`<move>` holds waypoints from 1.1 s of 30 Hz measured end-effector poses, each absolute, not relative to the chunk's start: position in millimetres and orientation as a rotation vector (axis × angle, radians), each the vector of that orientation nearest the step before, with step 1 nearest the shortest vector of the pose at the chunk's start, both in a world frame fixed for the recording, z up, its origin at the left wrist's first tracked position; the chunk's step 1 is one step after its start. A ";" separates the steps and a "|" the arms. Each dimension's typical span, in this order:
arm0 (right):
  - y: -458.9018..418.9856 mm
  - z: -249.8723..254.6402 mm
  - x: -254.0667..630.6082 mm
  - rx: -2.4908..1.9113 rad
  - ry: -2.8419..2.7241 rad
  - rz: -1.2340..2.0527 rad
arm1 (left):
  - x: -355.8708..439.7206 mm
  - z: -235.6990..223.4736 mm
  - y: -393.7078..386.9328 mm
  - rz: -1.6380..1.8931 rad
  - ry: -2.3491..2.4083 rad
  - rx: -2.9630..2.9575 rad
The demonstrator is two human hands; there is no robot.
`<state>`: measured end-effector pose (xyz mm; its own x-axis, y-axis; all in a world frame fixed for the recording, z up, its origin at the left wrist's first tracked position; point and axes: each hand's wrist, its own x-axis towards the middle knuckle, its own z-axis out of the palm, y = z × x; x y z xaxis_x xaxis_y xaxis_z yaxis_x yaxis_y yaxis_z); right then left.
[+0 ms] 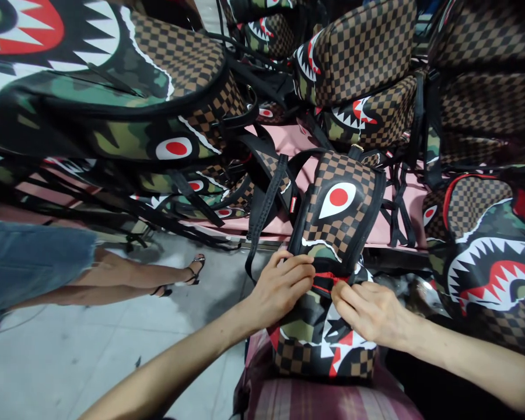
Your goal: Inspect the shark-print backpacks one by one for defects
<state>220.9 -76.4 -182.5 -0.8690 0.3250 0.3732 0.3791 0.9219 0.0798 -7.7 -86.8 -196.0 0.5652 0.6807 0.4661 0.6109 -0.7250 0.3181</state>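
A backpack (pixel 338 233) with brown checker, camouflage and a shark-mouth print stands on my lap at centre. My left hand (pixel 284 286) is closed, its fingers curled over the bag's edge beside a red zipper strip (pixel 328 279). My right hand (pixel 367 309) pinches the same red strip from the other side. The two hands nearly touch at the middle of the bag. A black strap (pixel 262 210) hangs from the bag's left side.
Several matching shark-print backpacks (pixel 114 87) are piled on a pink table (pixel 297 140) all around, with more at the right (pixel 490 256). Another person's legs in sandals (pixel 126 274) stretch across the grey floor at left. A striped cushion (pixel 315 402) lies under the bag.
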 end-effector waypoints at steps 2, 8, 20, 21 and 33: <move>-76.7 -178.8 222.7 -0.572 -2.793 -0.083 | -10.7 -189.7 -82.5 0.807 1.056 2.567; -69.1 -159.7 225.4 -0.686 -2.895 0.556 | -17.2 -173.6 -67.5 0.683 0.781 2.346; -41.0 -133.0 222.6 -0.898 -2.596 1.049 | -11.8 -135.0 -90.5 0.612 1.318 1.493; -42.5 -132.6 221.5 -0.889 -2.627 0.976 | -9.6 -131.6 -91.4 0.473 1.276 1.225; -75.9 -170.9 202.2 -0.411 -2.794 -0.183 | 22.0 -152.8 -83.9 0.533 1.264 0.290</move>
